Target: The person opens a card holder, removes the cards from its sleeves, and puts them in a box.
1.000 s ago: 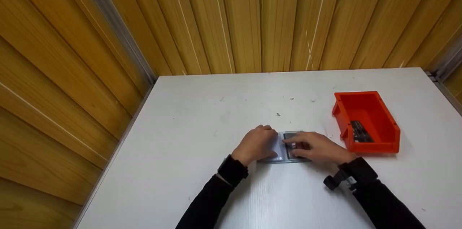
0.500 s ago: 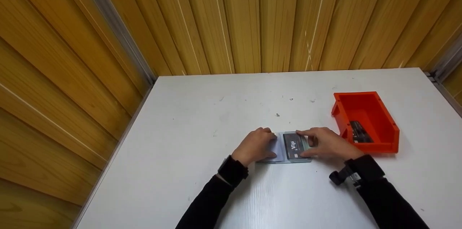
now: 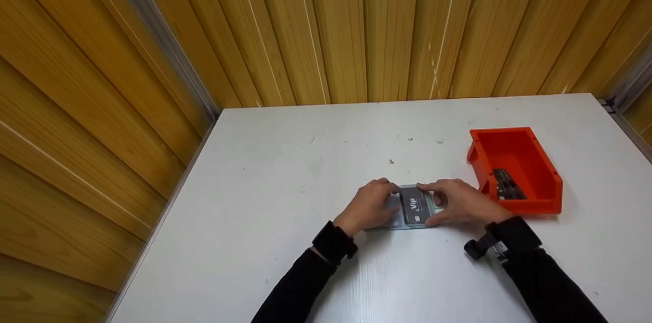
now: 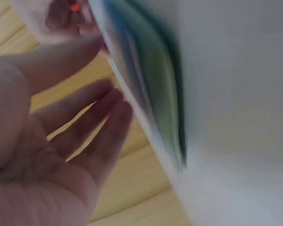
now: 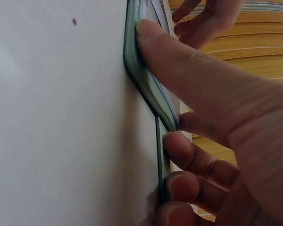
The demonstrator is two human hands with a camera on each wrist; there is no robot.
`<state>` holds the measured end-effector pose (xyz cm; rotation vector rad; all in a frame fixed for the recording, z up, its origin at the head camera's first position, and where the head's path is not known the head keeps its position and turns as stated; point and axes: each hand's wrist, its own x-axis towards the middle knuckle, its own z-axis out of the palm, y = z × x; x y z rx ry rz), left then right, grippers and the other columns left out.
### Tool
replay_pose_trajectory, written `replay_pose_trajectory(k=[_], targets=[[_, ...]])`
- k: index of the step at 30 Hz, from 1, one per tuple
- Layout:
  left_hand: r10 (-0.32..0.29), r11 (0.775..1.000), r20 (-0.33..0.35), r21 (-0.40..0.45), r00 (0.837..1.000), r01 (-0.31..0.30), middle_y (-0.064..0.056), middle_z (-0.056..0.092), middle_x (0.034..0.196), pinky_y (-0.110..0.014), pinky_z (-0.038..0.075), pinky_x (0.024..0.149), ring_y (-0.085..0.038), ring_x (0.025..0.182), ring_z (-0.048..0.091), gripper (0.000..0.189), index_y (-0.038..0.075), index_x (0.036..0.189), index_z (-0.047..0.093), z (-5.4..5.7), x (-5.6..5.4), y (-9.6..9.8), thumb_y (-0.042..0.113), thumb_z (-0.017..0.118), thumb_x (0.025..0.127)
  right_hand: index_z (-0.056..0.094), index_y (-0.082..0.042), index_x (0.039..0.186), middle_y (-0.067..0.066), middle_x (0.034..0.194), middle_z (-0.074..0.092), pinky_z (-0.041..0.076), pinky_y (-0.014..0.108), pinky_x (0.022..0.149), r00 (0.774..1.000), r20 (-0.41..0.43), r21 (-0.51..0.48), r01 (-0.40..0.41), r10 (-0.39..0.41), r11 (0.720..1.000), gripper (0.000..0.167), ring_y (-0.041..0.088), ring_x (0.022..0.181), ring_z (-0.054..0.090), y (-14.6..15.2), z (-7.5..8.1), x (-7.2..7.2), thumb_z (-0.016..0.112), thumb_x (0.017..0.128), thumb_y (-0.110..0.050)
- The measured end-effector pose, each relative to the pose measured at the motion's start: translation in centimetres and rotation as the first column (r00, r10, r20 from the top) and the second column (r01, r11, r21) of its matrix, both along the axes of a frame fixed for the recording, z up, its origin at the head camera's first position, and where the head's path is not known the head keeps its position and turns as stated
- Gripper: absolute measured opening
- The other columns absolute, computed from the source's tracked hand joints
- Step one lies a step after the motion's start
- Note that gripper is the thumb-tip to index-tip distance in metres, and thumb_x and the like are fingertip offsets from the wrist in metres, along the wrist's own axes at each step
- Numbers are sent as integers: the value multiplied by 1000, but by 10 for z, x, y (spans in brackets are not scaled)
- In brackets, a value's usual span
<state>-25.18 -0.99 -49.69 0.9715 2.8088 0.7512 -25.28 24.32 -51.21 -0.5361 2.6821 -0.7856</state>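
A card holder (image 3: pixel 397 220) with clear sleeves lies spread on the white table, and a dark card (image 3: pixel 413 207) marked "Vip" sits in its right half. My left hand (image 3: pixel 372 204) is over the left half, thumb toward the near edge and fingers toward the far one. In the left wrist view its fingers are nearly straight beside the greenish holder. My right hand (image 3: pixel 458 204) grips the holder's right end. The right wrist view has its thumb (image 5: pixel 167 54) pressing the holder's edge, with bent fingertips (image 5: pixel 181 186) along the end.
An orange-red bin (image 3: pixel 530 206) stands to the right, close beyond my right hand, with some dark cards (image 3: pixel 508 185) inside. Yellow wood-patterned panels (image 3: pixel 336 32) rise behind and to the left of the table (image 3: pixel 265 160).
My right hand has drawn back rightward off the dark card to the holder's right end, leaving the "Vip" print visible. My left hand has shifted slightly right, toward the holder's middle.
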Motion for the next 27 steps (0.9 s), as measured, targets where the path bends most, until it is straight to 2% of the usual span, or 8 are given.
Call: replay_pose_trajectory(k=[3,6,8,12,15,18,24,27], targets=[[43,983,156,169,987,-70,-10,71,114,-21,51,87,-13,99,63,37,1,130,68,-3,2,9,13,72,96,55,-13,151,3,92,53,44,24,68,1000,-11,-5,-10,10,1000,88,20,94,50,0,0,-1,94,75,-36],[106,934,355,284,929,-215,-11,70,111,-23,51,84,-11,95,61,37,-2,129,66,-5,3,14,16,70,98,54,-13,151,2,92,53,44,24,68,1000,-5,-2,-6,6,1000,88,20,94,50,0,0,-1,93,76,-36],[121,875,507,351,853,-333,-11,69,112,-26,51,85,-13,96,61,40,-4,131,64,-5,4,15,18,70,97,54,-15,152,2,93,53,45,24,69,1000,3,4,4,-4,1000,89,19,95,50,0,0,-1,93,75,-37],[30,714,750,447,661,-539,-17,66,123,-32,56,98,-21,111,67,46,-11,133,58,-3,2,16,16,68,97,53,-16,152,2,94,53,45,25,70,1000,18,6,15,-15,1000,91,20,96,50,0,-1,0,94,75,-39],[-60,645,809,479,585,-596,-22,64,124,-37,57,99,-29,114,69,41,-15,127,58,-4,-1,17,12,65,97,53,-16,152,3,94,54,44,26,69,999,28,-1,21,-21,1000,91,20,96,50,1,-2,-1,94,74,-39],[-64,648,809,479,585,-592,-23,66,122,-37,58,97,-29,112,70,39,-16,124,60,-5,-3,19,11,64,97,53,-16,152,3,95,54,44,26,70,999,28,2,30,-31,1000,91,20,97,50,2,-2,-1,94,74,-39],[82,746,737,401,670,-532,-13,71,112,-36,59,91,-23,97,72,31,-10,114,70,-5,-4,21,16,68,97,53,-16,152,2,99,56,47,28,76,999,23,10,30,-30,999,92,21,101,51,2,-2,-1,94,73,-41],[76,764,739,389,670,-515,-15,74,107,-35,59,87,-22,90,72,29,-9,111,72,-5,-7,18,16,67,97,54,-15,152,2,103,59,48,29,78,1000,21,-2,23,-23,1000,92,21,102,51,1,-2,-2,94,73,-43]])
